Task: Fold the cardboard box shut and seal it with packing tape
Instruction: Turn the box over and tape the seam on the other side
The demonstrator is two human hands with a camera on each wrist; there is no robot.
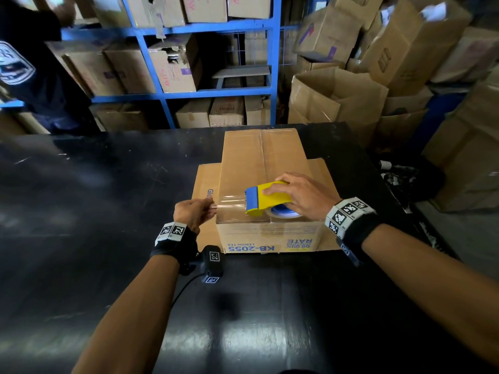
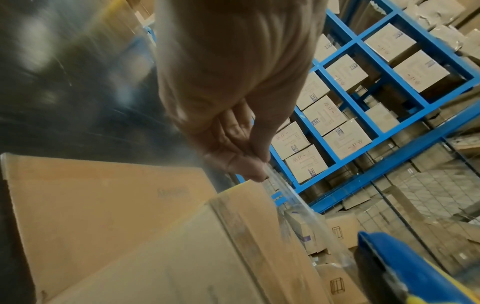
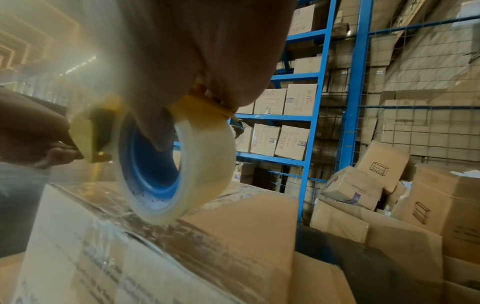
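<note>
This is a warehouse or packing room. A blue steel rack (image 1: 205, 28) stands behind the black desk (image 1: 108, 198), its shelves packed with brown cartons (image 1: 172, 66). Right of the rack, loose cartons (image 1: 378, 44) lie heaped in a tumbled pile, some open. Left of the rack, another person in dark clothing (image 1: 35, 76) stands among the stock.

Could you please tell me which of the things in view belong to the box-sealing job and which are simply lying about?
In the job:
cardboard box
tape dispenser, gripped by the right hand
clear tape strip, pinched by the left hand

Lying about:
flat cardboard sheet under the box
blue shelving with stored cartons
piled cartons
</note>
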